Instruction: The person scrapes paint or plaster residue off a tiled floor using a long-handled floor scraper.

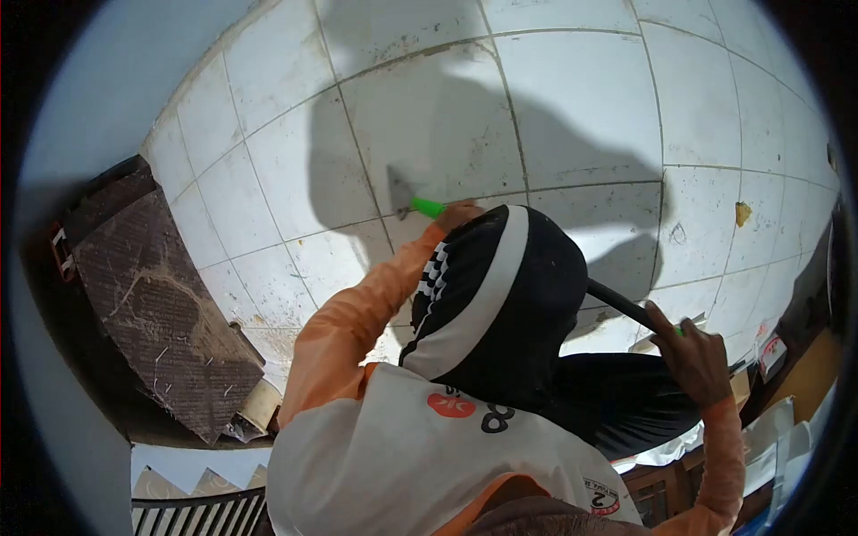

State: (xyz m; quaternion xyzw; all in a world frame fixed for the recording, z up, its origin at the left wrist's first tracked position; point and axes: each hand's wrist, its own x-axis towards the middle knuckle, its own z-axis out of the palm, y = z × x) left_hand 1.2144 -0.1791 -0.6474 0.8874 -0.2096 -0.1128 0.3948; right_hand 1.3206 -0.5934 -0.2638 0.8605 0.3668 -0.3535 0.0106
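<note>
My left hand is closed around the green handle of a scraper, partly hidden behind my raised knee. Its wide grey blade rests close over the white tiled floor, inside my shadow. On the other side of the knee, my right hand grips a slim black rod. One end of that rod disappears behind the knee, and a bit of green shows at my fingers.
A dusty brown board lies along the left wall, with debris at its lower corner. A small yellowish scrap sits on the tiles at right. Boxes and papers crowd the lower right, and a dark slatted rack stands at lower left.
</note>
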